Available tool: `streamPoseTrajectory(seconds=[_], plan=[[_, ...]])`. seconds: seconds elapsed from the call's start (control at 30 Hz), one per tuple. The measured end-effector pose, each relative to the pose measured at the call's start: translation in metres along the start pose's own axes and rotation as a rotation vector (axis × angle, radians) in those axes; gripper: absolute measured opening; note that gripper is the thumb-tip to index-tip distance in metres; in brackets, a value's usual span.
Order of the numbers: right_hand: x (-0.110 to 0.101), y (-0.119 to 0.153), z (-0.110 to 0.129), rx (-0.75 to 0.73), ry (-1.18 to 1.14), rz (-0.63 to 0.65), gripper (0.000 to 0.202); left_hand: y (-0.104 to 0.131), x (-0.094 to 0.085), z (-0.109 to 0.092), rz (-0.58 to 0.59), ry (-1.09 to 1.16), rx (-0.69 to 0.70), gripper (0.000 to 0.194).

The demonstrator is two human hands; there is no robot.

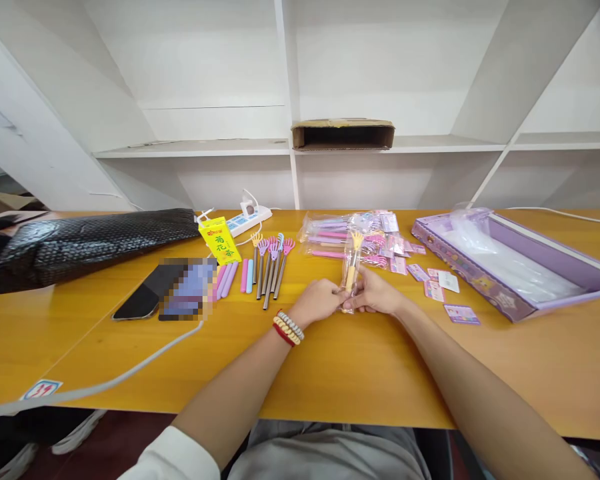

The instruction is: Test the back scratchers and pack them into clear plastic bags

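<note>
A yellow claw-headed stick (351, 270) in a clear plastic sleeve stands out between my hands, its claw end pointing away from me. My left hand (319, 300) pinches the sleeve's lower end from the left. From the right, my right hand (375, 292) grips the same packet with thumb and fingers. Just beyond lie several bagged sticks (330, 237) in pink and purple. To the left are several unbagged metal sticks with coloured claws (274, 267), beside pink, purple and blue handles (229, 280).
An open purple box (510, 303) holding clear bags sits at the right, small printed cards (461, 314) near it. At the left are a black phone (143, 293), a yellow carton (220, 241), a power strip (253, 220) and a black wrapped bundle (95, 240). A white cable (145, 365) crosses the table.
</note>
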State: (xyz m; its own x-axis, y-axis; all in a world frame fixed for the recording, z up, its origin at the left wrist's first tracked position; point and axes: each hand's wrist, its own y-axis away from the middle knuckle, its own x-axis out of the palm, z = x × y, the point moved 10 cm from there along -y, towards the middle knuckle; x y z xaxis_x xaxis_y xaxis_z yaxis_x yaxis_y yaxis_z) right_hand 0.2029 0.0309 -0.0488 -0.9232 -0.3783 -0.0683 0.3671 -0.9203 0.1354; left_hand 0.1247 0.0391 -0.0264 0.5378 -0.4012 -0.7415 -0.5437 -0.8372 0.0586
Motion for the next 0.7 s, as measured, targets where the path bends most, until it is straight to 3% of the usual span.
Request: streamPoseTrajectory(seconds=[0.13,0.3,0.43,0.7], plan=[[0.003,0.001,0.006,-0.058,-0.019,0.043,0.073,-0.002,0.008,0.011,0.07,0.206,-0.067,0.045],[-0.009,-0.002,0.004,-0.08,0.046,-0.034,0.072,-0.007,0.011,0.018,0.02,0.54,-0.096,0.031],[-0.01,-0.003,0.004,-0.105,0.066,-0.058,0.066,-0.009,0.011,0.017,0.008,0.6,-0.062,0.027],[-0.022,-0.004,0.014,-0.23,0.233,-0.173,0.053,-0.014,0.003,0.015,-0.152,0.657,0.08,0.026]])
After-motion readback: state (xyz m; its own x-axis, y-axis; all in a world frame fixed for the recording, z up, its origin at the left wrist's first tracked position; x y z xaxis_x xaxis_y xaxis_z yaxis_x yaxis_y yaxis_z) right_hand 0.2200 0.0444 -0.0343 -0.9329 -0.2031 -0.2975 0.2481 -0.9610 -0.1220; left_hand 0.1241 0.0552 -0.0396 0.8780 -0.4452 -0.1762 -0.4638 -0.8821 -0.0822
